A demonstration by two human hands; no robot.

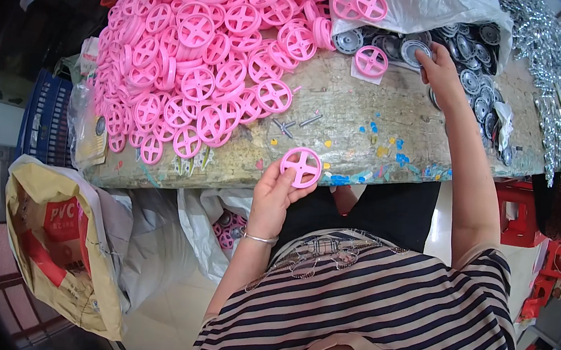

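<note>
My left hand (pixel 274 198) holds a pink plastic wheel rim (pixel 314 169) with a cross of spokes, just over the table's near edge. Thumb and fingers pinch it at its lower left side. Farther off to the right, my right hand (pixel 443 79) has its fingers on the edge of a round grey disc (pixel 413 51). More grey discs (pixel 470 82) lie heaped around and beyond that hand, partly in a white plastic bag (pixel 414 4). One loose pink rim (pixel 371 61) lies just left of the right hand.
A large pile of pink rims (pixel 198 81) covers the table's left side. Short grey pins (pixel 283 128) lie on the worn, paint-spotted tabletop (pixel 352 114). Silver tinsel (pixel 544 73) hangs over the right end. An open paper sack (pixel 57 247) stands lower left; a red stool (pixel 521 214) stands right.
</note>
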